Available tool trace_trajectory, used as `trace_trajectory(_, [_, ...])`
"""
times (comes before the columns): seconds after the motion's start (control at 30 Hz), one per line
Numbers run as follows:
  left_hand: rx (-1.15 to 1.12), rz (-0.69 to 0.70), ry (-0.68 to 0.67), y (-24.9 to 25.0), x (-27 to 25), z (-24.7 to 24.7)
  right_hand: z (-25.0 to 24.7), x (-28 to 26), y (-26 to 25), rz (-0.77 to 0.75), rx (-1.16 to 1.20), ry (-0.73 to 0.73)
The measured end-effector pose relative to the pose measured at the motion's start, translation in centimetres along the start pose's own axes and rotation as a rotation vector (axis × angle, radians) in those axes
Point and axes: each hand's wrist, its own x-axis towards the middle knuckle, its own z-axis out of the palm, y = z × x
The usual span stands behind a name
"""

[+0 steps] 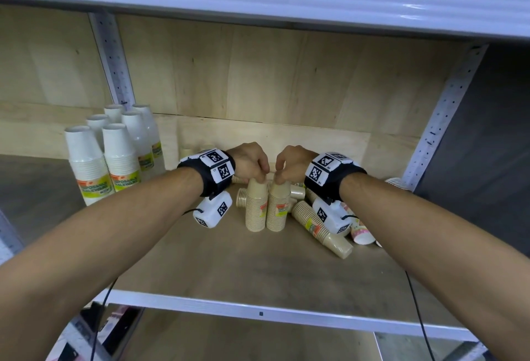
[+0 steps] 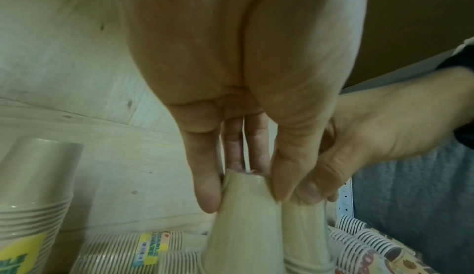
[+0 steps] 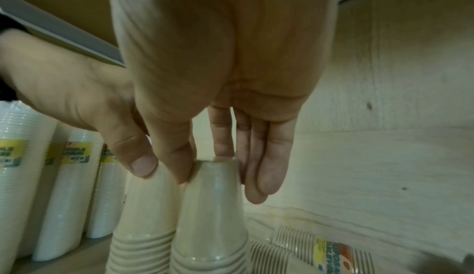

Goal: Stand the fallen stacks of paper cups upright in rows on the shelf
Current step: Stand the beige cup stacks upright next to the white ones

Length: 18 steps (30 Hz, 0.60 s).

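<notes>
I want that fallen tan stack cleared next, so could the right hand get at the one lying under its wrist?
Probably yes. The fallen tan cup stack lies just below the right hand, nothing covering it, but that hand grips an upright tan stack and must release it first.

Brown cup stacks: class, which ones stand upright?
The two brown stacks side by side under the hands; other brown stacks lie fallen.

arms: bare, no sleeves | left wrist band (image 1: pixel 213 172): black, white tiles with black square-code markers | right wrist band (image 1: pixel 329 174): same | under each wrist: white camera box (image 1: pixel 213 211) bearing markers | thin black cable (image 1: pixel 420 317) trailing from each box
</notes>
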Motion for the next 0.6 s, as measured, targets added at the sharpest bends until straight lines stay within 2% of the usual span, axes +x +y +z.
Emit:
trace_trajectory(0.17, [0.061,-0.003,-0.003,0.0,-0.04,-0.16,0.12,0.16,0.07,0.024,-0.018,0.034])
trace_trajectory(0.3, [0.05,-0.057,-0.009,0.09,-0.01,0.01,-0.32,-0.07,0.01,-0.016,-0.021,-0.002])
trace_trajectory(0.6, [0.086,0.032,-0.04,0.57,-0.11,-0.22,-0.38,0.03,-0.26,-0.018,-0.002,-0.025])
